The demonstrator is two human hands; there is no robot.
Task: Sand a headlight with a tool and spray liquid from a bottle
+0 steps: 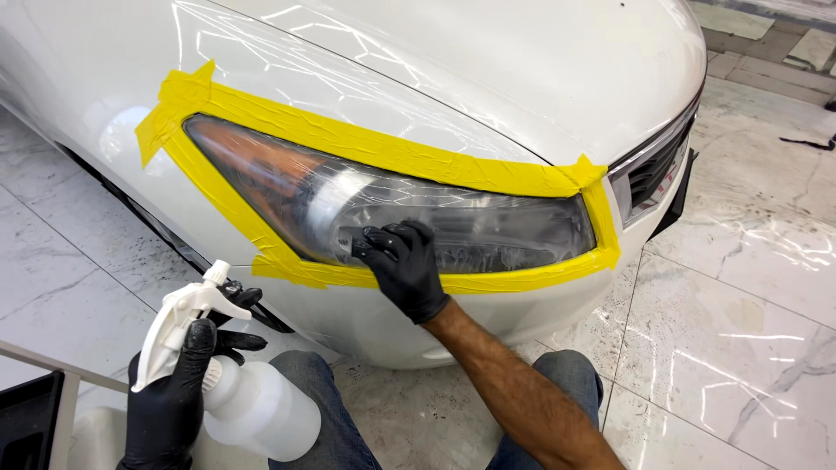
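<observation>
The headlight (392, 213) sits at the front corner of a white car (488, 78), and a border of yellow tape (383, 144) goes all around it, so the paint next to the lens is covered. The right hand (405, 270), in a black glove, presses on the lower middle part of the lens; its fingers are bent over a small dark piece (359, 244), perhaps a sanding pad, but it is too much hidden to say exactly what it is. The lens looks cloudy and dull over most of its surface, with a whitish wet-looking film near the hand, while the orange part at the outer end looks less touched. From this I judge that the masking is finished and the rubbing of the lens is in progress, not complete: the surface is not clear yet, and the tape is all in place. The left hand (174, 383), also in a black glove, grips closed around the neck of a white spray bottle (235, 383), which is held low near the person's knee, tilted, well apart from the headlight. The person kneels or sits in blue jeans (322, 409) on a pale marble floor (749, 287) that shines with reflections. At the bottom left corner there is a dark box-like thing (26, 418), only partly in view.
</observation>
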